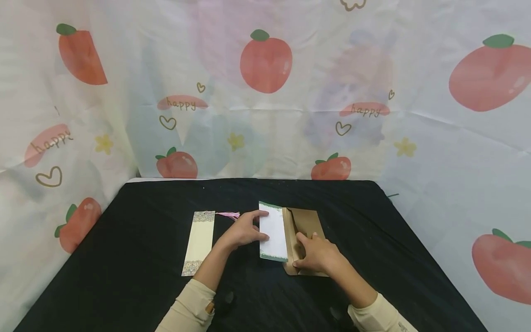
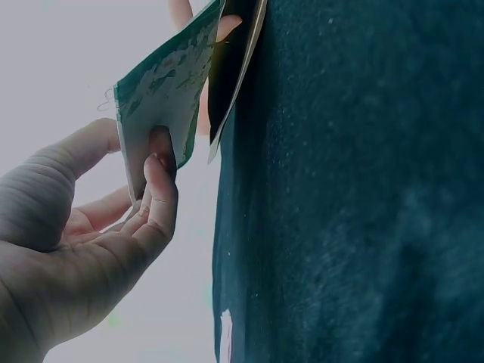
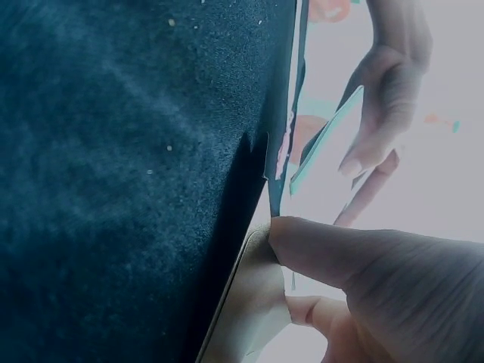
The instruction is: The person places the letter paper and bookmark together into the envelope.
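My left hand (image 1: 242,230) pinches the left edge of a white card (image 1: 273,235) with green leafy borders at top and bottom. In the left wrist view the card (image 2: 162,98) is tilted, thumb on one face and fingers on the other. Its right edge overlaps the opening side of a brown paper envelope (image 1: 309,221), which lies on the black cloth. My right hand (image 1: 319,252) holds that envelope near its opening, thumb at the lower left edge. In the right wrist view the thumb rests at the rim of the envelope (image 3: 249,295).
To the left lies a cream bookmark (image 1: 201,244) with patterned ends and a pink tassel (image 1: 229,215). Black cloth (image 1: 141,249) covers the table. Behind and at both sides hangs a fruit-printed curtain (image 1: 265,138).
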Motion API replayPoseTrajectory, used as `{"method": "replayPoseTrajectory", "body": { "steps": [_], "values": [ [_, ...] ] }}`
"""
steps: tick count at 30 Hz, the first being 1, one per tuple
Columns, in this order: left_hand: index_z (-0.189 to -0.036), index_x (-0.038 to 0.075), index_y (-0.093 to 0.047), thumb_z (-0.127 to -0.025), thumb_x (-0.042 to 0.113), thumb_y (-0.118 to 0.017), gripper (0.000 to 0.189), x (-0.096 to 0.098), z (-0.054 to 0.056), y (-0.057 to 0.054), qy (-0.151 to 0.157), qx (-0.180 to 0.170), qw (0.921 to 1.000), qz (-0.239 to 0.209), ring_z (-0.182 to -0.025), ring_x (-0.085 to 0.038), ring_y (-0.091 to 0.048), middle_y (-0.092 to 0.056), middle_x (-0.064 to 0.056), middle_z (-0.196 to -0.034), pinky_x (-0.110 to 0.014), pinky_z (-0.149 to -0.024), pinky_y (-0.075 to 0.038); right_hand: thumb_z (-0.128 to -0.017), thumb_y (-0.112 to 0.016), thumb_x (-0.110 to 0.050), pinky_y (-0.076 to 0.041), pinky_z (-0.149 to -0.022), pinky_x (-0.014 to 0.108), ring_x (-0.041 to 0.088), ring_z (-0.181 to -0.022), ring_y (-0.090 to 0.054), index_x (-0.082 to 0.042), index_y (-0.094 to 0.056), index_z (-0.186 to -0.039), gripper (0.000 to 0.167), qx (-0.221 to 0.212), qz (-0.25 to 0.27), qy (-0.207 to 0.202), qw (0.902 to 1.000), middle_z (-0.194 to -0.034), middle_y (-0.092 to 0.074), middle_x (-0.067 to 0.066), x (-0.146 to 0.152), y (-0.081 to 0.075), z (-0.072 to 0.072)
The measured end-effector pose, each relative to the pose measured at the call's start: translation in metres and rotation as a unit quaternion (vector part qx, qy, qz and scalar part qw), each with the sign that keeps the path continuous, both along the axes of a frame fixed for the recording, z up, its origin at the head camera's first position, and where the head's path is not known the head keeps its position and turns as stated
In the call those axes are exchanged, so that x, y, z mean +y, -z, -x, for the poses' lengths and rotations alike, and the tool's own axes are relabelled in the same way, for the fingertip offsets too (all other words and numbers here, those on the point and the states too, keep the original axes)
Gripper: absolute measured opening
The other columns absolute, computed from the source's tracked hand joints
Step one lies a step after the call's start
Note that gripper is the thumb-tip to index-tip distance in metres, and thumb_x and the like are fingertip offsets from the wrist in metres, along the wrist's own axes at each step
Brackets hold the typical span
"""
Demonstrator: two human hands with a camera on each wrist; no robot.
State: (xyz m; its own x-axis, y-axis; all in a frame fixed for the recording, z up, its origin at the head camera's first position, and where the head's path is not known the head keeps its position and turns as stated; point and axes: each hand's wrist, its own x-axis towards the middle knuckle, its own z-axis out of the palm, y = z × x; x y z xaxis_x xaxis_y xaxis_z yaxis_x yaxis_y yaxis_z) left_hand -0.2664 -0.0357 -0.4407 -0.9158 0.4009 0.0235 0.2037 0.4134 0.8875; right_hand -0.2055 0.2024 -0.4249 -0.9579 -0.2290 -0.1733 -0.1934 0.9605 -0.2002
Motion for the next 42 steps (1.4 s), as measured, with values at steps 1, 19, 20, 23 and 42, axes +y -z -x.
{"method": "replayPoseTrajectory", "body": {
  "steps": [1, 19, 20, 23, 42],
  "values": [
    [-0.141, 0.002, -0.059, -0.081, -0.002, -0.085, 0.066, 0.001, 0.0, 0.001, 0.0, 0.0, 1.0, 0.003, -0.08, -0.02, -0.065, -0.061, -0.015, -0.114, -0.035, -0.075, -0.055, -0.077, -0.091, -0.04, -0.051, -0.069, 0.058, 0.039, -0.084, -0.062, -0.015, -0.058, -0.121, 0.06, 0.0, 0.0, 0.0, 1.0, -0.105, -0.059, 0.019, 0.0, 0.0, 0.0],
    [-0.141, 0.0, -0.058, -0.081, -0.002, -0.085, 0.066, 0.015, 0.004, 0.005, 0.007, 0.017, 0.9995, 0.024, -0.08, -0.019, -0.064, -0.061, -0.014, -0.112, -0.031, -0.07, -0.052, -0.078, -0.09, -0.038, -0.052, -0.07, 0.059, 0.042, -0.085, -0.062, -0.013, -0.057, -0.124, 0.062, 0.004, 0.004, -0.006, 1.0, -0.11, -0.06, 0.022, -0.001, 0.0, 0.0],
    [-0.142, 0.0, -0.058, -0.081, -0.001, -0.086, 0.067, 0.016, 0.004, 0.005, 0.008, 0.017, 0.9995, 0.026, -0.08, -0.018, -0.064, -0.061, -0.014, -0.112, -0.031, -0.07, -0.052, -0.078, -0.09, -0.038, -0.052, -0.069, 0.058, 0.041, -0.083, -0.062, -0.014, -0.056, -0.122, 0.061, 0.004, 0.005, -0.005, 1.0, -0.108, -0.059, 0.022, -0.001, 0.0, 0.0],
    [-0.141, -0.001, -0.058, -0.08, -0.002, -0.086, 0.067, 0.019, 0.005, 0.004, 0.013, 0.019, 0.9994, 0.026, -0.079, -0.019, -0.065, -0.061, -0.015, -0.111, -0.032, -0.07, -0.054, -0.078, -0.09, -0.037, -0.052, -0.068, 0.058, 0.04, -0.081, -0.062, -0.014, -0.056, -0.122, 0.061, 0.006, 0.006, -0.004, 1.0, -0.107, -0.059, 0.021, 0.0, 0.001, 0.0],
    [-0.138, -0.003, -0.06, -0.079, 0.001, -0.087, 0.065, 0.031, 0.005, -0.001, -0.008, 0.044, 0.997, 0.064, -0.087, -0.023, -0.06, -0.065, -0.017, -0.11, -0.037, -0.079, -0.053, -0.077, -0.092, -0.036, -0.052, -0.065, 0.053, 0.032, -0.076, -0.059, -0.012, -0.054, -0.122, 0.063, -0.002, 0.005, 0.002, 1.0, -0.103, -0.057, 0.018, -0.002, 0.001, 0.001]
  ]
}}
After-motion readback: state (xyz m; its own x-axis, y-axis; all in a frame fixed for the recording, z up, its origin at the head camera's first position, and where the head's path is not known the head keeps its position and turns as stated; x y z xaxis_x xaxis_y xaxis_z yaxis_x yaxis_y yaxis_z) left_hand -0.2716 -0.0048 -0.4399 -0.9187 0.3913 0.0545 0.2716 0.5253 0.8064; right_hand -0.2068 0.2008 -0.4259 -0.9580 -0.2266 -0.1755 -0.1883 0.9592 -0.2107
